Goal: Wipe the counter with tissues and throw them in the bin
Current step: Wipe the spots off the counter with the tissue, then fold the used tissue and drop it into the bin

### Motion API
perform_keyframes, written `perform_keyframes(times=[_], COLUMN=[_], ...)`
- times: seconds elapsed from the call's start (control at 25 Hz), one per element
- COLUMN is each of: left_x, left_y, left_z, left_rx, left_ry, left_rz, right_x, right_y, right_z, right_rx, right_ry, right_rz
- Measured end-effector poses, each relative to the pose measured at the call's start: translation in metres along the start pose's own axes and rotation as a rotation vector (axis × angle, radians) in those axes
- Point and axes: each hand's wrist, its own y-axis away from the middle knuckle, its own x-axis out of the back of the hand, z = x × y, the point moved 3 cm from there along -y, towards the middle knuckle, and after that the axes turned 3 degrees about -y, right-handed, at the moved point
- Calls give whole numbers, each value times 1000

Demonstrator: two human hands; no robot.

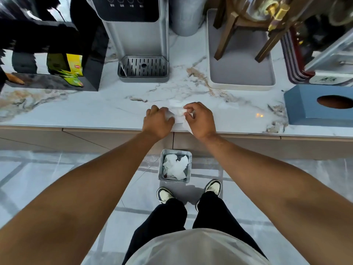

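Where veined marble counter [95,109] ends, left hand [157,121] and right hand [200,119], each grip closed on thin white tissue [178,113]

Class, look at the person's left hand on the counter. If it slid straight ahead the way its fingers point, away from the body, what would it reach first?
Probably the drip tray of the water dispenser. The left hand points up the bare marble counter, slightly left; depth is hard to judge.

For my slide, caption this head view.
Both hands, left hand and right hand, hold a tissue over the counter.
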Motion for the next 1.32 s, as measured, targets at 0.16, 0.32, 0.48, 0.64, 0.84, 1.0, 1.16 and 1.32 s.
perform_keyframes(times=[0.16, 0.32, 0.48, 0.64, 0.84, 1.0, 1.16, 1.32], left_x=[-6, -2, -3, -7, 0, 11, 21, 30], left_y=[-5, -5, -2, -2, 0, 1, 1, 2], left_z=[16, 21, 34, 46, 63, 78, 83, 78], left_rx=[129, 194, 190, 210, 291, 321, 353, 368], left_ry=[407, 633, 793, 741, 1082, 1252, 1313, 1201], left_rz=[-11, -15, -133, -129, -207, -232, -214, -166], right_x=[5, 11, 14, 19, 31, 38, 50, 65], right_y=[-2, 0, 3, 8, 10, 11, 14, 10], right_z=[7, 18, 25, 29, 35, 38, 36, 36], right_rx=[-39, -92, -180, -253, -526, -865, -915, -896], right_ry=[-84, -131, -264, -343, -588, -893, -1034, -1095], right_rz=[14, 40, 59, 39, -12, -137, -291, -140])
